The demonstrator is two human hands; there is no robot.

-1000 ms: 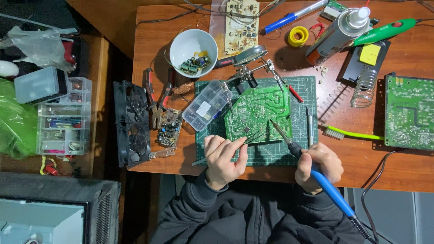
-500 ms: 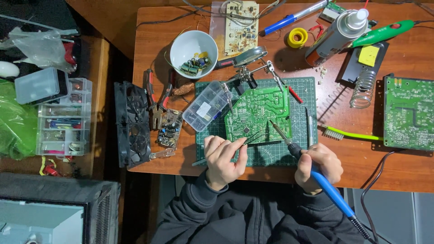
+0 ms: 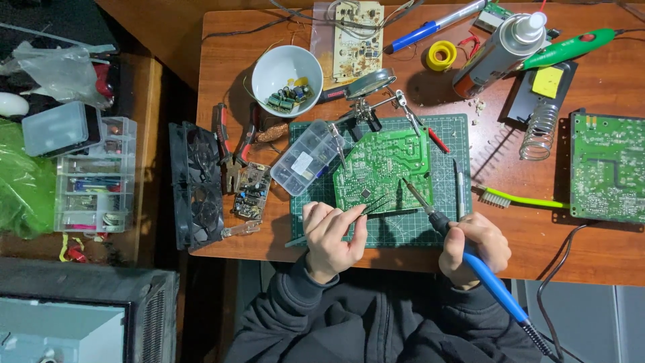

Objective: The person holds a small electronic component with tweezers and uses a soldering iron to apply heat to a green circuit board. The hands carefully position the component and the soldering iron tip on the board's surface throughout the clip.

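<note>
A green circuit board (image 3: 383, 168) is clamped in a helping-hands stand (image 3: 368, 101) over a green cutting mat (image 3: 443, 181). My left hand (image 3: 332, 236) pinches black tweezers (image 3: 375, 204) whose tips rest on the board's lower edge. My right hand (image 3: 474, 247) grips a blue-handled soldering iron (image 3: 494, 286); its metal tip (image 3: 410, 190) touches the board just right of the tweezers.
A clear parts box (image 3: 308, 158) lies left of the board, a white bowl (image 3: 287, 72) of components behind it. A spray can (image 3: 500, 46), solder roll (image 3: 441, 55), coil iron stand (image 3: 541, 131), green brush (image 3: 517, 199) and second board (image 3: 608, 168) sit right. Fans (image 3: 196, 185) hang off the left edge.
</note>
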